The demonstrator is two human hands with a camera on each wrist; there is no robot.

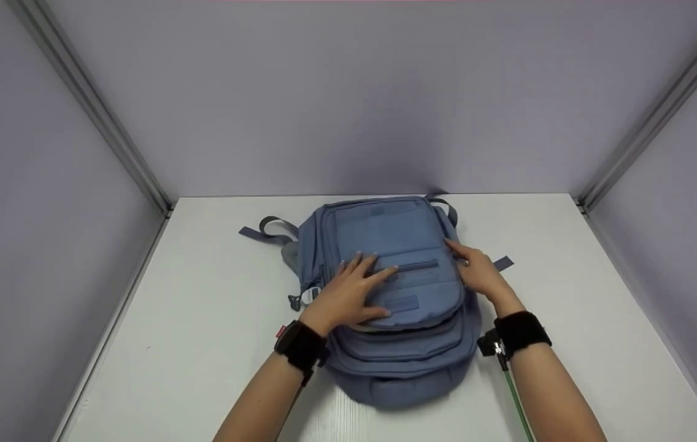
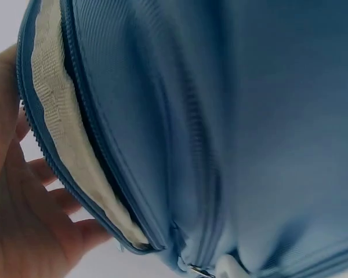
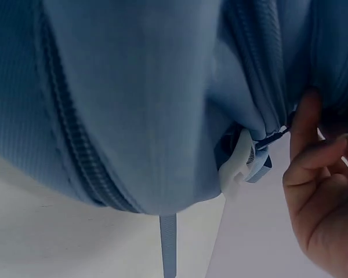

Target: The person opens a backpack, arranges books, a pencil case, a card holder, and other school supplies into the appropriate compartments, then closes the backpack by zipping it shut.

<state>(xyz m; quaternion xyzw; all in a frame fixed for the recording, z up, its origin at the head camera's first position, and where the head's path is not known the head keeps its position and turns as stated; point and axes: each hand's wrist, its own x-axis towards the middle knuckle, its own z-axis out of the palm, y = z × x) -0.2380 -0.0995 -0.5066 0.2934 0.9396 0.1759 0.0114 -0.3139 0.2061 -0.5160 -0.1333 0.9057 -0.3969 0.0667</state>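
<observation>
A blue backpack (image 1: 388, 233) lies on its back on the white table. Across its front panel rests my left hand (image 1: 348, 294), with the fingers spread and the thumb out to the right. Near that hand the front pocket's zipper (image 2: 52, 153) is undone along a curve, baring beige lining (image 2: 64, 116). My right hand (image 1: 480, 273) is at the bag's right side, its bent fingers gripping the zipped edge of the front section. In the right wrist view, one fingertip (image 3: 307, 107) meets the blue fabric close to a dark cord, and the other fingers are partly hidden.
Loose straps (image 1: 269, 233) extend from the bag's upper left, and a strap end (image 1: 503, 263) shows on the right. A white buckle-like piece (image 1: 310, 295) hangs at the left side. Pale walls (image 1: 379, 98) enclose the table. A green cable (image 1: 517, 399) runs from the right wristband.
</observation>
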